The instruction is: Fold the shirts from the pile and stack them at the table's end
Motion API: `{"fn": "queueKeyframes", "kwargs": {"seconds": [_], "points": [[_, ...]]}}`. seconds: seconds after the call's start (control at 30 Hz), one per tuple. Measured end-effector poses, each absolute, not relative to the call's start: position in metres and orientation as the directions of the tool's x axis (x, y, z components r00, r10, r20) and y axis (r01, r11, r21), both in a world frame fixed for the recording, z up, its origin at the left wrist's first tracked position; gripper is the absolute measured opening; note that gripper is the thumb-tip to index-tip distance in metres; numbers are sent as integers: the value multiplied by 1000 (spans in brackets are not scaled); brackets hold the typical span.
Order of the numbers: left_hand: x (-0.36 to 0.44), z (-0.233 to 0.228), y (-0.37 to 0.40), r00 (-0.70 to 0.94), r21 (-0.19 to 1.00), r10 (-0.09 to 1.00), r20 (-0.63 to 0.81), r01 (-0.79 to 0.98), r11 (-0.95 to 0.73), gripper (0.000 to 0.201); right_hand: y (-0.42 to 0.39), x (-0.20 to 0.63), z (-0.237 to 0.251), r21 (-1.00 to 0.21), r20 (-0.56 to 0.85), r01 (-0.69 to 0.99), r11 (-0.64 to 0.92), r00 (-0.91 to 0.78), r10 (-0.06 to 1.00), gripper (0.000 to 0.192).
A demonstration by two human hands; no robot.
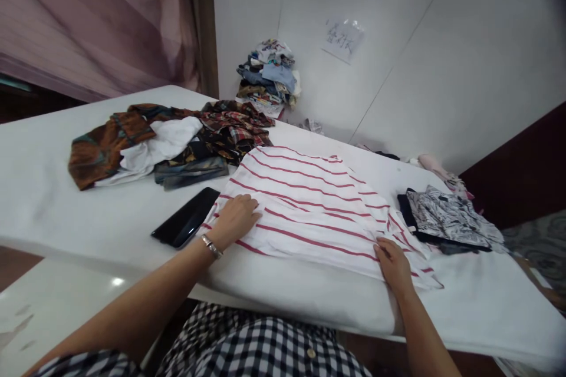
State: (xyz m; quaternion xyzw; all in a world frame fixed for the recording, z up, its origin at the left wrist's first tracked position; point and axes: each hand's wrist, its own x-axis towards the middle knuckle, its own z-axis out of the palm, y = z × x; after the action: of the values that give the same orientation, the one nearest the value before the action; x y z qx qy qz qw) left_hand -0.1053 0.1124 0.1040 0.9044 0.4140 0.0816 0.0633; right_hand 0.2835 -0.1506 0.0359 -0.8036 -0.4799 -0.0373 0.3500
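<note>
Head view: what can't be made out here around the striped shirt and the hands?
- Striped shirt: parts under the left hand and right hand are covered.
- Phone: screen dark, shows nothing.
- Paper on the wall: writing too small and blurred.
- Far clothes pile: single garments indistinguishable.

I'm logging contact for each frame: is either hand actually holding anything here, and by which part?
Nothing is lifted. The left hand lies flat on the striped shirt's left edge; the right hand presses its lower right corner on the table.

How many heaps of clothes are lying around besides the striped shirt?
3: a loose heap left of the striped shirt, a stack against the wall, and folded pieces at right. More may be hidden.
</note>
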Motion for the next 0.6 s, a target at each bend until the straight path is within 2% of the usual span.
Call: {"fn": "queueKeyframes", "kwargs": {"seconds": [0.13,0.23,0.4,0.5,0.6], "points": [[-106,121,116,630,245,744,224,702,-668,22,-148,284,40,-596,383,757,-266,560,735,30],[-108,131,119,573,214,754,320,732,-647,27,-141,282,42,-615,424,751,-238,570,704,30],[-111,124,124,602,82,791,110,787,-611,23,-130,277,40,-481,436,839,-255,482,760,31],[-112,120,125,592,98,776,218,778,-621,28,-127,270,47,-417,488,872,-257,453,746,34],[-108,120,126,626,155,698,348,696,-701,34,-122,256,58,-370,525,905,-210,390,756,40]]}}
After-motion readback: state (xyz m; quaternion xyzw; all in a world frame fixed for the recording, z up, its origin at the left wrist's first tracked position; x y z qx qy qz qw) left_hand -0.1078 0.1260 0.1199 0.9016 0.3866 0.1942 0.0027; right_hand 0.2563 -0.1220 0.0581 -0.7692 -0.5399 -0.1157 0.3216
